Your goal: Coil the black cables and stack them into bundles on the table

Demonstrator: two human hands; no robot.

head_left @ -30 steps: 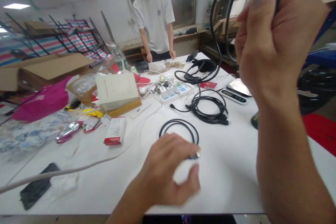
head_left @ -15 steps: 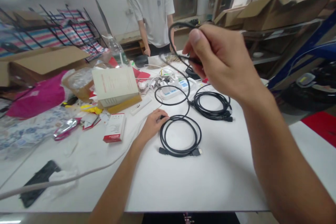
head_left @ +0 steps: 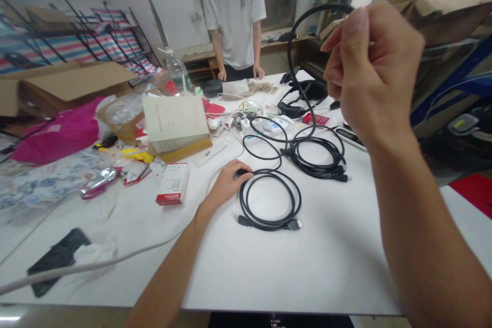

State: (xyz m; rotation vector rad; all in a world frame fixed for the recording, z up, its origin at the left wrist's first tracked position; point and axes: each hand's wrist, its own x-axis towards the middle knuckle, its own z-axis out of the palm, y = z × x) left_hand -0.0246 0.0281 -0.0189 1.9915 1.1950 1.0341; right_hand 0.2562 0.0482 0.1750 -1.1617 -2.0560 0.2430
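Note:
My left hand (head_left: pixel 225 187) rests on the white table (head_left: pixel 330 266), fingers pinched on the top of a coiled black cable (head_left: pixel 269 201) with a connector at each lower end. My right hand (head_left: pixel 371 69) is raised above the table, closed on a strand of the same black cable, which arcs up over the hand and runs down to the coil. A second bundled black cable (head_left: pixel 317 156) lies just right of the coil.
A person in a white T-shirt (head_left: pixel 234 15) stands at the far side. A white power strip (head_left: pixel 265 130), a book (head_left: pixel 175 123), a red-white box (head_left: pixel 172 184), a phone (head_left: pixel 57 261), a pink bag (head_left: pixel 57 136) and cardboard boxes (head_left: pixel 69 82) crowd the left.
My right hand dropped from high at the right, then rose again holding the cable. My left hand went from hovering near me to pinching the coil's top, and the coil gained loops.

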